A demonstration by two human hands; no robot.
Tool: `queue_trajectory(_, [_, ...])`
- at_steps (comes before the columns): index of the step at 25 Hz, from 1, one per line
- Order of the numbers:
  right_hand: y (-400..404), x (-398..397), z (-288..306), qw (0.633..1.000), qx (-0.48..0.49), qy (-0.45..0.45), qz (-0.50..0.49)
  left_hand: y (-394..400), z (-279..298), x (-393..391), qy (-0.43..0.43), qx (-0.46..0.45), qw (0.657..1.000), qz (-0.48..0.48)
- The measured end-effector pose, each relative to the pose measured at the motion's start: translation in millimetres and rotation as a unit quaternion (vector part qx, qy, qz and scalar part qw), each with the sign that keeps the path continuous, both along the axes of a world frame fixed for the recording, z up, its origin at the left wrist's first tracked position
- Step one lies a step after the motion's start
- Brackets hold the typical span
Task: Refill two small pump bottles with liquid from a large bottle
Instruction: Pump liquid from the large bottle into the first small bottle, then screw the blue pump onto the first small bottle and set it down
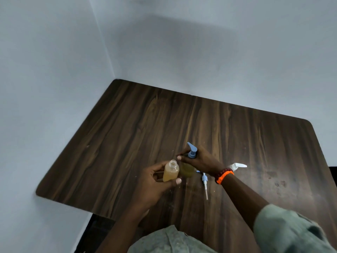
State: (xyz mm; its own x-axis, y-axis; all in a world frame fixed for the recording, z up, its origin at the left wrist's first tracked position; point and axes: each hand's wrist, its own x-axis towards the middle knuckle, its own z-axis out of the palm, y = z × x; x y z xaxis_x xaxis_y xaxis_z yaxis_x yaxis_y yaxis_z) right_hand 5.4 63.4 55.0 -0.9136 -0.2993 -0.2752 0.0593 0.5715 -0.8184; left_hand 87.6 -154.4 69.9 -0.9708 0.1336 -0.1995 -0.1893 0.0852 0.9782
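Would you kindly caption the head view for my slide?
Left hand holds an open small bottle; right hand grips a blue-pump bottle on the table.

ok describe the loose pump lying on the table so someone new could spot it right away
On the dark wooden table, look just right of the two small amber-filled bottles, below the right hand with its orange wristband. The loose blue-collared pump lies flat there, its long white tube pointing toward the person, attached to no bottle.

No text, label, brand or number can be read on the bottles or anywhere else.
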Motion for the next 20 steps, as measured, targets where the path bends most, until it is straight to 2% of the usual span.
queue_trajectory(5, [-17.4, -26.5, -27.7, 0.993, 0.087, -0.001, 0.082, -0.4, -7.1, 1.9, -0.009, -0.001, 1.000, 0.011])
queue_trajectory(10, [-26.3, -41.9, -41.2, 0.988, 0.129, -0.048, 0.074, -1.1, -15.1, 4.0, -0.027, -0.013, 0.999, 0.014])
queue_trajectory(18, [-7.3, -54.3, -36.4, 0.974, 0.116, -0.097, 0.168, -0.6, -23.3, 11.3, -0.050, -0.045, 0.998, 0.011])
queue_trajectory(20, [-7.7, -56.2, -32.5, 0.972, 0.116, -0.124, 0.164, 2.4, -23.7, 12.0, -0.053, -0.048, 0.997, 0.002])
